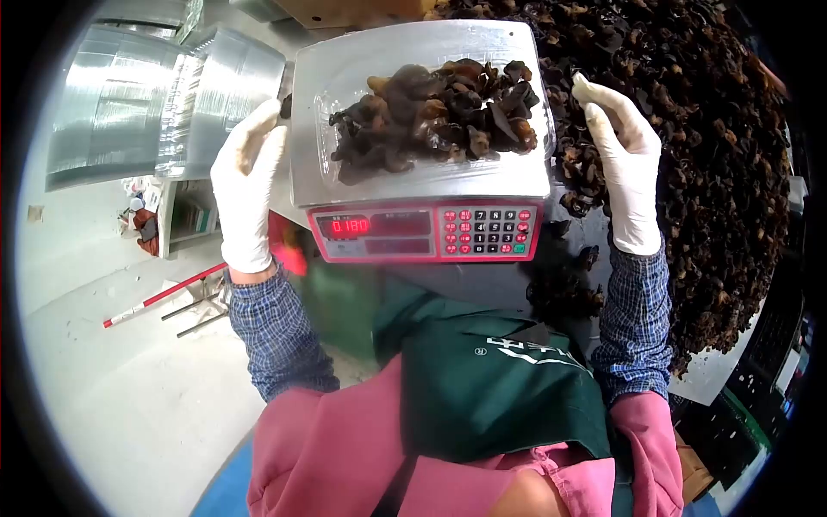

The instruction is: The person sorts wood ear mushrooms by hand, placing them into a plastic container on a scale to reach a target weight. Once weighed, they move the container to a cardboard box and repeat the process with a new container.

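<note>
Centrally, one scale [419,226] bore one mushroom tray [435,116]; left hand [247,177] and right hand [622,159] flanked its edges, fingers released, gripping nothing.

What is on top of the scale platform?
A clear plastic tray heaped with dark dried fungus sits on the scale. The heap covers the tray's floor; the display reads 0180.

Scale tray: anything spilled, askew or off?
Nothing stands out. The clear tray sits flat on the scale, and its mushrooms stay inside it. The left hand rests at the scale's left edge; the right hand hovers by the big pile, fingers open. A few loose pieces lie below the scale.
</note>
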Demonstrator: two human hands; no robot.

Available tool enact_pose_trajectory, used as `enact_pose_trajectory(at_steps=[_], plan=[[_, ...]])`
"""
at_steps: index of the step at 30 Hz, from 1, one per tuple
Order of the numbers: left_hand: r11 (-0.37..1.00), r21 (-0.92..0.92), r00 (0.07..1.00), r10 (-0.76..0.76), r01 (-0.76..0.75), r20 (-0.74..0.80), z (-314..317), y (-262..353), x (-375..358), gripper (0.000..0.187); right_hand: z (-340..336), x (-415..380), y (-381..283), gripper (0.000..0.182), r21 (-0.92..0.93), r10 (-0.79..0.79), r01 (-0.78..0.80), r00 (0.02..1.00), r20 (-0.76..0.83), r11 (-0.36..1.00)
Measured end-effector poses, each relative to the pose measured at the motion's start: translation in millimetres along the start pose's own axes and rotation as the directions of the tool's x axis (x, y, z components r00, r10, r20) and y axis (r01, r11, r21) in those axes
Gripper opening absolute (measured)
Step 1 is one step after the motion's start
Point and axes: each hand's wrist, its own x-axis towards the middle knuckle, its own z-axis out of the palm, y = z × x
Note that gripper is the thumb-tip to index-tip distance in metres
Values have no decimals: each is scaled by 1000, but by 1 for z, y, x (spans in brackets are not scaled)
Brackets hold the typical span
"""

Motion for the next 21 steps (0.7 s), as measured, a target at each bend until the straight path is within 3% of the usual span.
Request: enact_pose_trajectory(at_steps=[6,10,15,16,21], plan=[[997,62,995,-43,48,-88,-31,-21,-17,35,-6,-6,2,28,-68,158,-157,987,3,985],[986,120,993,-110,115,-52,-32,-12,-19,36,-3,-3,-4,27,-105,241,-235,969,48,966],[978,206,999,-45,40,19,-24,-10,-14,33,1,-2,-8,28,-163,247,-227,962,115,960],[990,134,999,-45,42,20,-17,-1,-14,33,2,-2,-6,28,-164,253,-231,960,124,959],[927,158,939,322,-339,123,26,26,17,32,9,-1,-7,28,-163,254,-233,959,126,959]])
